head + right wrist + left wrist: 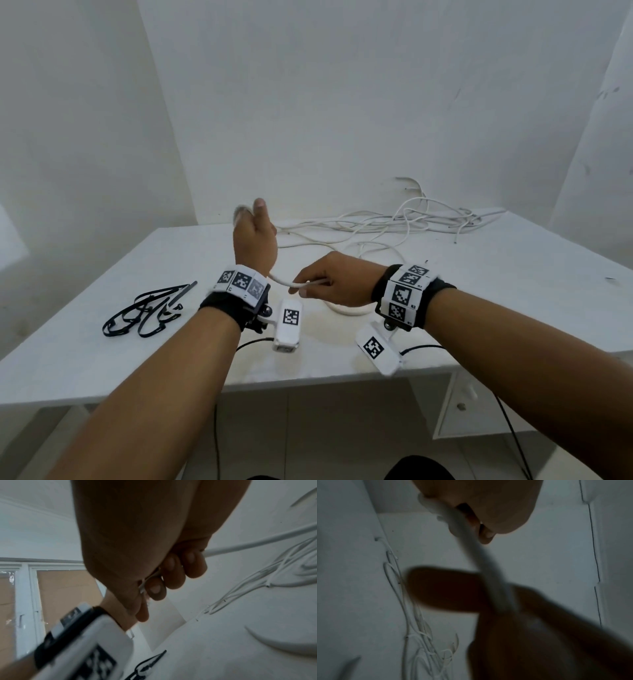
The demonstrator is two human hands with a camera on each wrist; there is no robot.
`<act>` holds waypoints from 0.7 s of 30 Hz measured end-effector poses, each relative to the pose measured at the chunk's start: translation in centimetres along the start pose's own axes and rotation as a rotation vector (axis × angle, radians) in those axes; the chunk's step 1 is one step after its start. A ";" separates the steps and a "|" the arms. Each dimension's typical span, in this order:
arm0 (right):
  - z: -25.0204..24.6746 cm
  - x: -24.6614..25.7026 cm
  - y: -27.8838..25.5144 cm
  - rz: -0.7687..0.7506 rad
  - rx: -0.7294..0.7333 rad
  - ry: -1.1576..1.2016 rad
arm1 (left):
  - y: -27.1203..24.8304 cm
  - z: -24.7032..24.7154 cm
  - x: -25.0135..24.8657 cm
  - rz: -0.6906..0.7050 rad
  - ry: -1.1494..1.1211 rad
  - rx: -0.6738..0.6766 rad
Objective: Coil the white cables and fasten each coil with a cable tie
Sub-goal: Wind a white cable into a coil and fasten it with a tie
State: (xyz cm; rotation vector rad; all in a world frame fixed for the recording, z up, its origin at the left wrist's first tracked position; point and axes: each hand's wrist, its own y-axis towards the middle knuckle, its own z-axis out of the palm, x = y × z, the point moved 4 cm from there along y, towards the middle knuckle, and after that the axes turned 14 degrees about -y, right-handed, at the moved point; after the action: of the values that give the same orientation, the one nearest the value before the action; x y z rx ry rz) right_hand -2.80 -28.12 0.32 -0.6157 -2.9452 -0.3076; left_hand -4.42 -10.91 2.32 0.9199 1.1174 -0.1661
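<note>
My left hand is raised above the table, fingers curled round turns of a white cable. In the left wrist view that cable runs taut from the left hand down to the blurred right hand. My right hand, lower and to the right, pinches the same cable between thumb and fingers. The right wrist view shows the right fingers curled on it, the cable leading off right. A loop lies under the right hand.
A tangle of loose white cables is spread across the back of the table against the wall. Several black cable ties lie in a bunch at the front left. A white drawer unit stands under the table at the right.
</note>
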 end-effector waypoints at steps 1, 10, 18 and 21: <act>-0.6 0.1 0.1 -0.015 -0.030 -0.006 | -0.2 0.2 0.2 0.014 0.062 0.077; -5.0 -1.7 -0.2 0.013 -0.232 0.064 | -4.0 2.2 0.0 -0.239 0.253 0.800; -6.7 -2.4 -0.6 0.024 -0.265 0.118 | -5.7 2.4 -1.2 -0.446 -0.033 0.908; -7.1 -2.4 -0.8 0.036 -0.250 0.106 | -5.7 2.2 -0.9 -0.495 -0.089 0.899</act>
State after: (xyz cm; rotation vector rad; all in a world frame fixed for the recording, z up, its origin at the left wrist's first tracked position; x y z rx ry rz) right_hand -0.40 -31.30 6.70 -0.6570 -2.8125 -0.6897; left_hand -6.36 -16.38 0.20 1.3769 1.1737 -1.1751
